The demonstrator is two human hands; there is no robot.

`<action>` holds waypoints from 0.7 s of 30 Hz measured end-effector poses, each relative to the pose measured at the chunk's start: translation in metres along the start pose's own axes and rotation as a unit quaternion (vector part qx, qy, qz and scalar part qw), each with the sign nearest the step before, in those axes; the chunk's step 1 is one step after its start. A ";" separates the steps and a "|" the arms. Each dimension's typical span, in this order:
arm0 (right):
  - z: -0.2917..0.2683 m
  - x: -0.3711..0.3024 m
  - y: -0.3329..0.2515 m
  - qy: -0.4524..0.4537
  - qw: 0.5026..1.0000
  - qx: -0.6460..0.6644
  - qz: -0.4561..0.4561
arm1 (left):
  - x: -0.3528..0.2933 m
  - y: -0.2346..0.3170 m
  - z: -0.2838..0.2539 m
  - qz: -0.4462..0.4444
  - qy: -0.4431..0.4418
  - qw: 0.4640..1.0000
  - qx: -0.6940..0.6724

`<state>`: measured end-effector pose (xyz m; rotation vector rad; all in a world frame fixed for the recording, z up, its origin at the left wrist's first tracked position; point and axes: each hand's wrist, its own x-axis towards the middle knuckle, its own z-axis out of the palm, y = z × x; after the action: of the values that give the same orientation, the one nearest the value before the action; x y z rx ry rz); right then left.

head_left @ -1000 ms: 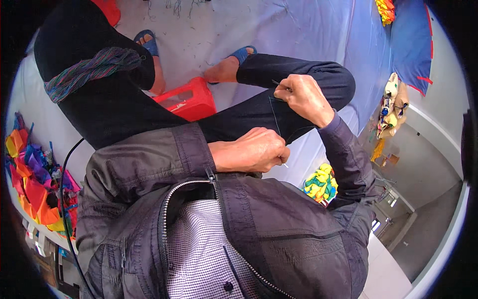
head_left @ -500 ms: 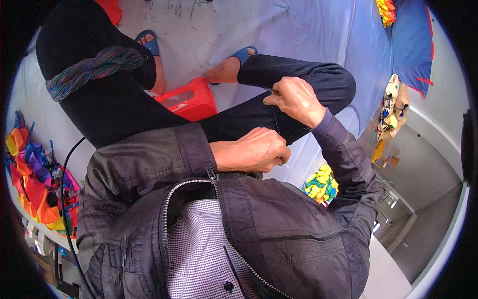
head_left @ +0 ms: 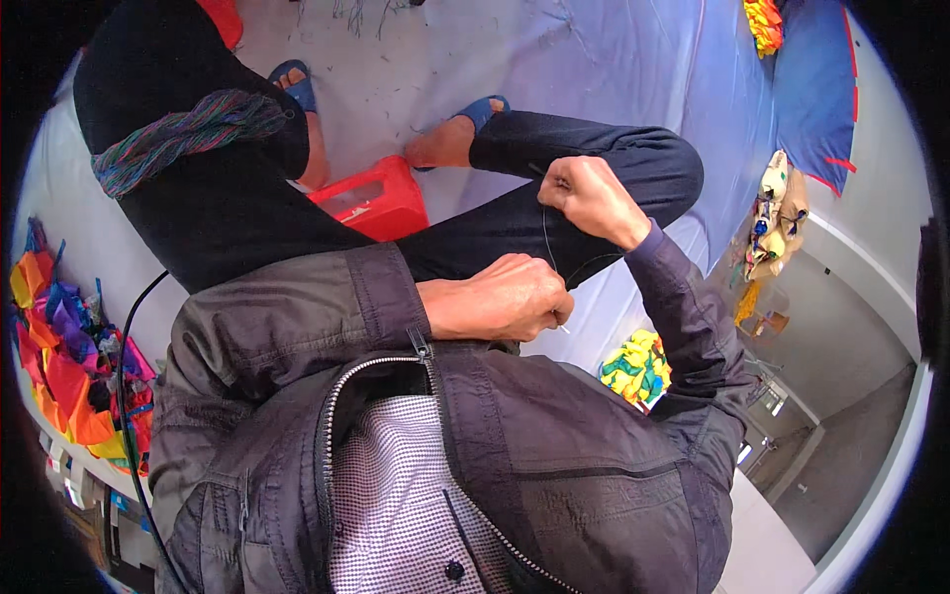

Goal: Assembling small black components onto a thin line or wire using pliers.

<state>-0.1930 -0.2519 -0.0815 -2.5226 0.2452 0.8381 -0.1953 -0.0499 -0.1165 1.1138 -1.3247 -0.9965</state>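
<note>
A thin dark thread (head_left: 547, 238) runs between my two hands above my right leg. My left hand (head_left: 495, 299) is closed in front of my jacket, pinching the thread's lower end. Something small, thin and pale pokes out below its fingers, too small to name. Higher up and to the right, my right hand (head_left: 591, 198) is also closed, with the thread hanging from its fingertips. A loose strand curves beside it over the dark trousers. Across my left knee lies a thick twisted skein of multicoloured thread (head_left: 193, 139).
Between my legs a red plastic stool (head_left: 381, 198) stands on the pale floor sheet (head_left: 416, 59), which has thread scraps on it. Bright fabric pieces (head_left: 74, 366) heap up at the left. A yellow and green bundle (head_left: 636, 366) lies beyond my right forearm. Blue cloth (head_left: 816, 99) covers the far right.
My right hand has turned slightly and shifted a little right, and the thread hangs in a looser curve. My left hand has barely moved.
</note>
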 end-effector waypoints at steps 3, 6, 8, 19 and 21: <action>-0.008 -0.001 0.007 0.017 0.990 0.135 0.032 | -0.001 0.000 -0.001 0.004 0.002 1.000 0.001; -0.013 -0.002 0.013 0.029 0.962 0.262 0.071 | -0.001 0.001 -0.003 0.003 0.001 1.000 -0.005; -0.025 -0.006 -0.002 0.008 0.936 0.334 0.111 | -0.002 0.001 -0.003 0.001 -0.001 1.000 -0.001; -0.045 -0.026 0.000 0.090 0.852 0.504 0.108 | -0.005 0.006 -0.011 -0.004 0.025 1.000 -0.001; -0.052 -0.035 0.011 0.150 0.841 0.512 0.087 | -0.007 0.008 -0.016 -0.022 0.048 0.999 -0.009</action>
<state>-0.1973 -0.2855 -0.0276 -1.5844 0.7934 0.2151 -0.1797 -0.0407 -0.1097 1.1670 -1.2169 -0.9723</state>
